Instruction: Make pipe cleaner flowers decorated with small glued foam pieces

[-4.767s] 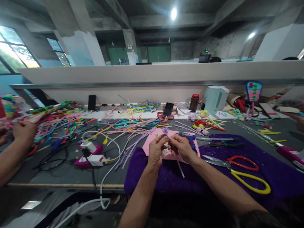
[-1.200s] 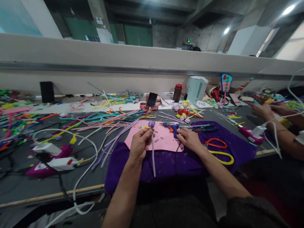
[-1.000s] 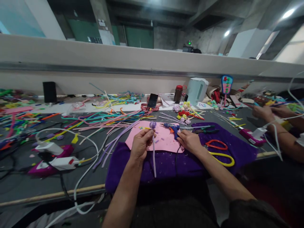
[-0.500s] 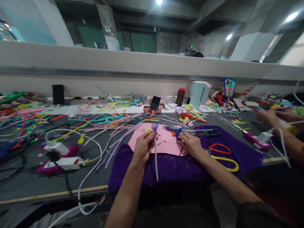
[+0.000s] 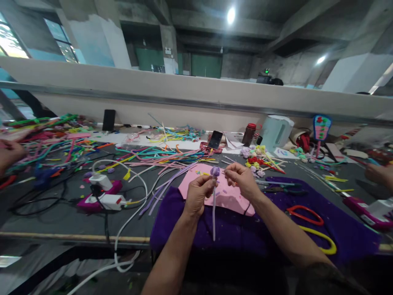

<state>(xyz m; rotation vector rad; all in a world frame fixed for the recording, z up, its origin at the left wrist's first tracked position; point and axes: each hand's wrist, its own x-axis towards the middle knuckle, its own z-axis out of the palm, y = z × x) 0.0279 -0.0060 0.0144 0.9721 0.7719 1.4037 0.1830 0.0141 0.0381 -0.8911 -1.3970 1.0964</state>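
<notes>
Above the pink sheet, the left hand pinches one lilac pipe-cleaner stem upright, its coiled purple bud on top. At 3 o'clock of the bud, the right hand pinches near it. No writing is readable. One pair of red-and-yellow scissors lies at 4 o'clock.

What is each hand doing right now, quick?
Left hand: closed on a purple flower stem, held upright.
Right hand: fingers pinched beside the flower head; whether it holds anything cannot be told.
</notes>
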